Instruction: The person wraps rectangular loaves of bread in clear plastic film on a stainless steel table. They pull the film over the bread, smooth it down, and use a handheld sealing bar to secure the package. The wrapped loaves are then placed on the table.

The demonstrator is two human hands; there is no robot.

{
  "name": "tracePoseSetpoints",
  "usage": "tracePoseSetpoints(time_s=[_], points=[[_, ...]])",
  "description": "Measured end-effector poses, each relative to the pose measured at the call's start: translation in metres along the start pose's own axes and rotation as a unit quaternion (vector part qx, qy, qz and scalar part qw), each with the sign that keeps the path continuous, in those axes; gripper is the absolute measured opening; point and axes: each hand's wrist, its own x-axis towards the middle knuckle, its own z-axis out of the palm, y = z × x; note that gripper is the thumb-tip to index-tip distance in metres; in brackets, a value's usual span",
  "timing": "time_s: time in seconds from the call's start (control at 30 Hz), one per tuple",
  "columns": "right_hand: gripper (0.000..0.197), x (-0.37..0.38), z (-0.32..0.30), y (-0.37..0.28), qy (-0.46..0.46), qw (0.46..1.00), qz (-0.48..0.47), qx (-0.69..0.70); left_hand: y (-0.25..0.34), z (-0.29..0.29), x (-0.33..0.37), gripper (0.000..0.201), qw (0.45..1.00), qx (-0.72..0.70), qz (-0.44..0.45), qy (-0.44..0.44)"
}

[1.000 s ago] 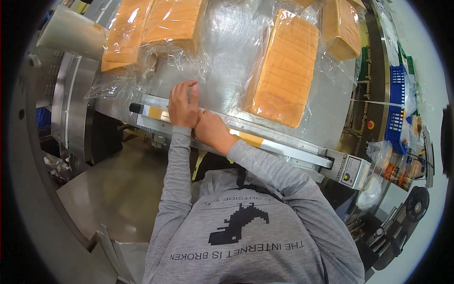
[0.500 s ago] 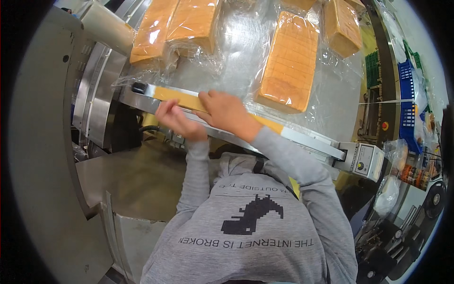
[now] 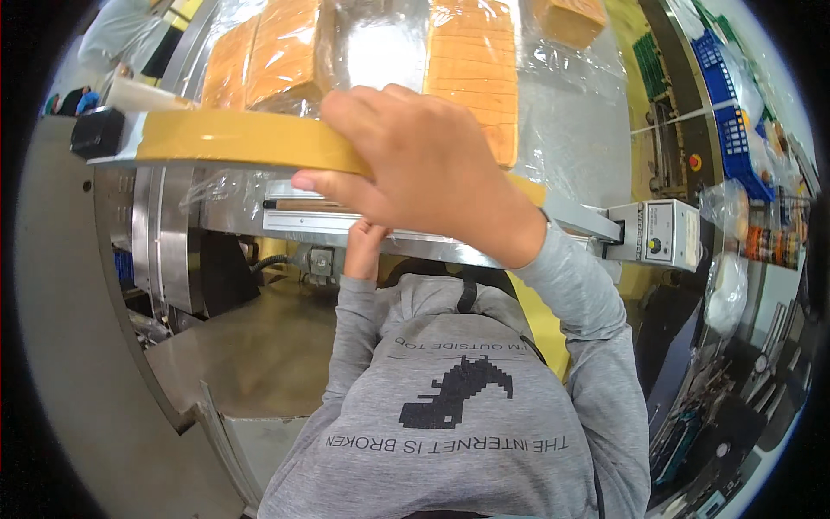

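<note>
My right hand (image 3: 424, 164) is wrapped round the yellow-taped lever arm (image 3: 242, 138) of a bag sealer, which is raised above its base. Beneath that hand, the metal sealing base (image 3: 316, 221) lies along the front edge of the steel table. My left hand (image 3: 365, 246) is at the base's front edge, its fingers pinched together; whatever they hold, if anything, is hidden. Beyond the lever, a sliced loaf (image 3: 471, 73) in clear plastic lies close to my right hand. Two more bagged loaves (image 3: 281, 56) lie side by side to its left.
Another wrapped loaf (image 3: 571, 19) lies at the far right. The sealer's control box (image 3: 666, 233) is at its right end. Blue crates (image 3: 731, 130) and bagged goods (image 3: 724, 298) are at the right. A grey machine panel (image 3: 73, 303) fills the left; another person's sleeve (image 3: 121, 43) shows far left.
The lever arm has swung up off the base, with my right hand gripping it. My left hand has left the lever and dropped to the base's front edge. The view has shifted.
</note>
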Motion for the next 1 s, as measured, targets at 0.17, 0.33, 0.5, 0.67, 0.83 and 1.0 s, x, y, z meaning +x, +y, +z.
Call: tracePoseSetpoints(time_s=[0.17, 0.33, 0.5, 0.67, 0.83, 1.0], points=[[0.043, -0.003, 0.001, -0.002, 0.014, 1.0, 0.008, 0.0, 0.025, 0.051, 0.039, 0.041, 0.992, -0.029, 0.126, 0.017], [0.042, -0.009, -0.005, 0.001, 0.03, 0.999, 0.018, -0.013, 0.022, 0.047, 0.007, 0.043, 0.97, 0.068, 0.229, 0.044], [0.041, -0.014, 0.005, -0.006, 0.038, 0.999, 0.022, -0.016, 0.021, 0.055, 0.01, 0.044, 0.951, 0.123, 0.273, 0.073], [0.041, -0.023, 0.014, -0.017, 0.021, 0.995, 0.075, -0.054, 0.019, 0.073, 0.014, 0.045, 0.932, 0.168, 0.316, 0.061], [0.04, -0.031, 0.019, -0.018, 0.02, 0.995, 0.088, -0.053, 0.006, 0.097, 0.034, 0.047, 0.848, 0.33, 0.415, -0.013], [0.033, -0.037, 0.011, -0.015, 0.051, 0.995, 0.06, -0.063, 0.005, 0.129, 0.074, 0.032, 0.554, 0.584, 0.578, 0.131]])
